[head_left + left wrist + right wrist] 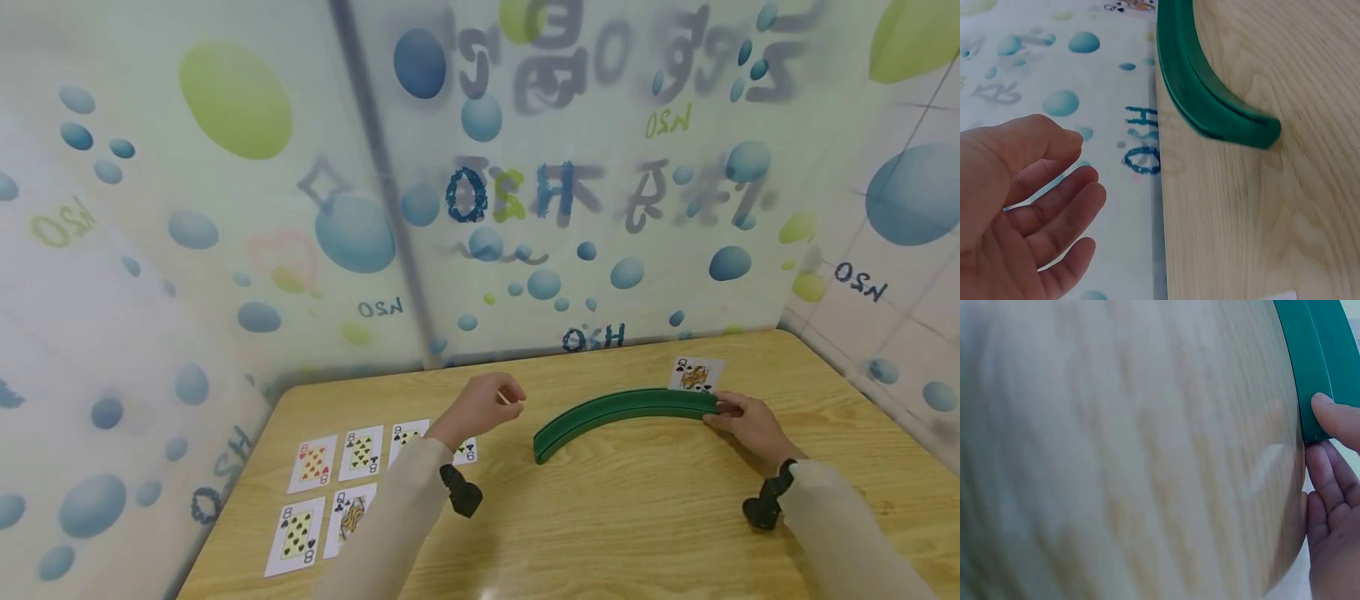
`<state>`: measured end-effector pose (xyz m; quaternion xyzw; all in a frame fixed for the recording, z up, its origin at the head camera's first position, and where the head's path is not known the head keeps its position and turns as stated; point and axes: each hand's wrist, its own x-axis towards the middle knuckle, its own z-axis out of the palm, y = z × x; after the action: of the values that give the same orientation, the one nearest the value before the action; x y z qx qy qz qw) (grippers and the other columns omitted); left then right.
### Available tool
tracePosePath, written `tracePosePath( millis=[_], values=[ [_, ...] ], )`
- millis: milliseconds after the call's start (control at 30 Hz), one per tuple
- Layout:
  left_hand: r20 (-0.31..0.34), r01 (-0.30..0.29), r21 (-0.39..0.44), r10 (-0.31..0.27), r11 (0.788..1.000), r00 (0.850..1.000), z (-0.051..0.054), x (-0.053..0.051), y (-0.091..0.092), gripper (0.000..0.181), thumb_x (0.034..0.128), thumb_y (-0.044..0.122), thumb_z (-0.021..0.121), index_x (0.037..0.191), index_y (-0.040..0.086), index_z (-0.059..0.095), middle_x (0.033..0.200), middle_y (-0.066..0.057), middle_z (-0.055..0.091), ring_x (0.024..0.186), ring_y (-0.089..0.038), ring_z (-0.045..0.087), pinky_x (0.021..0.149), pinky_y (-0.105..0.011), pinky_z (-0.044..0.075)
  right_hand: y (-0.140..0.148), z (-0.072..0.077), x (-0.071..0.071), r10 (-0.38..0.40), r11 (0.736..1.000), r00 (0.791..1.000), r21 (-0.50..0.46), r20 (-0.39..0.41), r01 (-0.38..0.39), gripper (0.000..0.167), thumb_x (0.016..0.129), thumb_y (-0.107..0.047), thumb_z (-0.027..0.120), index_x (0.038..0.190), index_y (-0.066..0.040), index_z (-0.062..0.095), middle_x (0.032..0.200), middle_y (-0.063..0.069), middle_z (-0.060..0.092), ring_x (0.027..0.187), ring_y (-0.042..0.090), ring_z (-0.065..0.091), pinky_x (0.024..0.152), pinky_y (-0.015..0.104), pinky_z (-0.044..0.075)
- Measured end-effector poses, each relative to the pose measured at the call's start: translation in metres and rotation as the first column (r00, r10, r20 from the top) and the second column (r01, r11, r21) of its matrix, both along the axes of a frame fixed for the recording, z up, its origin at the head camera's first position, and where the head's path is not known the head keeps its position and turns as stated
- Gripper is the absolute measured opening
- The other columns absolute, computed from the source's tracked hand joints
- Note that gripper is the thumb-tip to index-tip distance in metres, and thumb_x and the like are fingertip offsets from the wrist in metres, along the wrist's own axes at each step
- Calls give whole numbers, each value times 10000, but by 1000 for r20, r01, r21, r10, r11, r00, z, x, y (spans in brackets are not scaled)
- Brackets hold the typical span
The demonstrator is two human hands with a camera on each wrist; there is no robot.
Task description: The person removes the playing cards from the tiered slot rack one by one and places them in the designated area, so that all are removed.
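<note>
A curved green card holder (pixel 600 414) lies on the wooden table, bowed away from me. At its right end my right hand (pixel 753 427) grips it, the thumb (pixel 1341 422) on the front face and the other fingers at the end and behind. A queen playing card (pixel 696 375) stands upright at that end, its lower edge hidden by the holder. My left hand (pixel 483 407) hovers left of the holder's left end, fingers loosely curled with nothing in them. In the left wrist view the holder's end (pixel 1247 128) is apart from that hand.
Face-up playing cards lie in two rows at the table's left: an eight of hearts (pixel 312 464), an eight of clubs (pixel 362 452), a nine (pixel 407 435), an eight of spades (pixel 296 537) and a queen (pixel 350 518). My left sleeve (pixel 405 517) covers some. A printed curtain hangs behind the table.
</note>
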<state>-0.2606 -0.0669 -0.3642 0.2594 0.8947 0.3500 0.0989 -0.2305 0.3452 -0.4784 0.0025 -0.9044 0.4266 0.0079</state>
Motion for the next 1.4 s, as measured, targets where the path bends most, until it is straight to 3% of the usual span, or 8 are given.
tracePosePath(
  millis=[267,600,900,1400],
  values=[
    [52,-2,17,1,1000,999,-3,-14,43,196,888,138,604,1071,70,620,1061,-71,593,931,-194,565,758,-306,478,0,0,1,0,1000,1000,0,3,0,674,916,-268,570,1320,187,280,1206,405,394,1027,467,470,811,509,423],
    [67,18,44,-21,999,998,-4,-23,90,341,904,155,582,1238,102,537,1217,-45,523,1057,-213,533,833,-289,458,0,2,1,0,1000,1000,-3,8,0,668,921,-264,563,1320,188,278,1213,406,388,1045,473,451,817,509,418],
    [66,38,13,-39,999,997,-4,-27,125,446,888,131,590,1318,113,477,1309,-52,489,1167,-195,483,881,-291,436,-1,2,1,-7,1000,1000,-15,22,7,673,918,-268,568,1323,184,279,1217,402,386,1049,469,450,827,509,413],
    [57,70,-25,-68,997,996,-3,-28,175,453,884,180,602,1319,146,480,1298,-41,508,1118,-162,520,819,-265,449,-1,0,0,-7,1000,1000,-20,-7,7,650,908,-245,585,1319,175,307,1195,393,413,1014,449,481,800,482,435]
  ],
)
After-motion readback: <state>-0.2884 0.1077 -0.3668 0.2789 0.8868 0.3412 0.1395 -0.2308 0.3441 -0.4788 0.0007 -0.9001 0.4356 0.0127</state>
